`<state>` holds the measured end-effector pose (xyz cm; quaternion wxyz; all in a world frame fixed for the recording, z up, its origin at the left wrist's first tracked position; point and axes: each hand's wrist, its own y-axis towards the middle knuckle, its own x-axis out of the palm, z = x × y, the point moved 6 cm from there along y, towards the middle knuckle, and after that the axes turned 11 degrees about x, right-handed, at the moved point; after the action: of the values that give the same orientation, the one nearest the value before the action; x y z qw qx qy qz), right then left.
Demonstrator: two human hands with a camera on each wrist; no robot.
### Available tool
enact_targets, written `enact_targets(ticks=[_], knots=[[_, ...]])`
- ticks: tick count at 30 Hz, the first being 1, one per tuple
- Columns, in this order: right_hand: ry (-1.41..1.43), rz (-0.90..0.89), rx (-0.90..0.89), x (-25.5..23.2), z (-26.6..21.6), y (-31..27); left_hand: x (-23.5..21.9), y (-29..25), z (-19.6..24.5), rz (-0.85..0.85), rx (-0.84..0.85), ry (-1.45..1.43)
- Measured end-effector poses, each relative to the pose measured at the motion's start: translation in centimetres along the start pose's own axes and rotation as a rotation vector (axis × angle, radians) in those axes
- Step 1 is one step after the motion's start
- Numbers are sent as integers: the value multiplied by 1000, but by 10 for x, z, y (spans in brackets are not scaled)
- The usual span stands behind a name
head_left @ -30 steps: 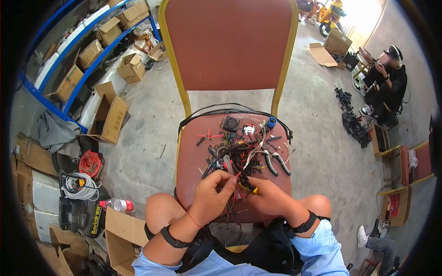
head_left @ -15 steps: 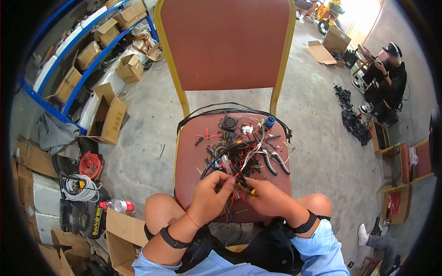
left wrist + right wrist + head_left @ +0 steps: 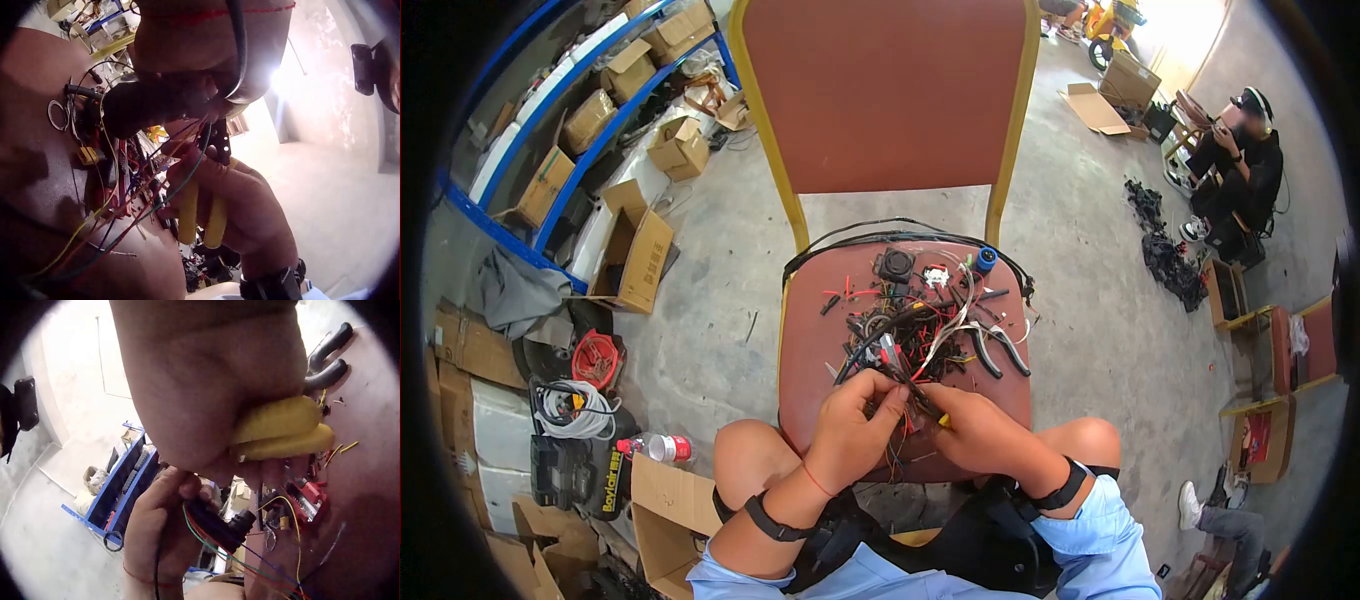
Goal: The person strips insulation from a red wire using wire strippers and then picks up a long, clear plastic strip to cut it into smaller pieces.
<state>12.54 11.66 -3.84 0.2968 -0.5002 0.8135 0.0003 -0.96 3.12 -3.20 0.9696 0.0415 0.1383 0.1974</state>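
The left hand (image 3: pixel 855 425) pinches thin coloured wires (image 3: pixel 205 145) at the front of the chair seat (image 3: pixel 805 400). Those wires fan out below its fingers in the left wrist view, beside a dark cable part (image 3: pixel 215 525). Fingers of the right hand (image 3: pixel 985 430) are curled round a tool with yellow handles (image 3: pixel 281 434), its dark perforated head (image 3: pixel 220 139) close to the left fingertips. Both hands meet almost fingertip to fingertip; the exact contact between tool head and wires is hidden. Just beyond them lies a pile of cut wires (image 3: pixel 930 335).
Black-handled pliers (image 3: pixel 998 350), a blue connector (image 3: pixel 986 259), a square black part (image 3: pixel 894 265) and a white piece (image 3: pixel 936 275) lie around the pile. Black cable runs along the seat's back edge. An open carton (image 3: pixel 670 500) stands at lower left; a seated person (image 3: pixel 1240 180) is at right.
The yellow handle end has shifted slightly left and down with the right hand. A red wire end seen between the fingertips is now harder to see. The left hand stays nearly in place.
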Motion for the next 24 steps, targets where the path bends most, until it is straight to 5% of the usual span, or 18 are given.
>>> enact_targets(ticks=[10, 24], knots=[[134, 222, -114, -9, -3, 3, 3, -3, 14, 45, 35, -60], [122, 229, 92, -1, -3, 6, 7, -9, 7, 85, 60, -65]])
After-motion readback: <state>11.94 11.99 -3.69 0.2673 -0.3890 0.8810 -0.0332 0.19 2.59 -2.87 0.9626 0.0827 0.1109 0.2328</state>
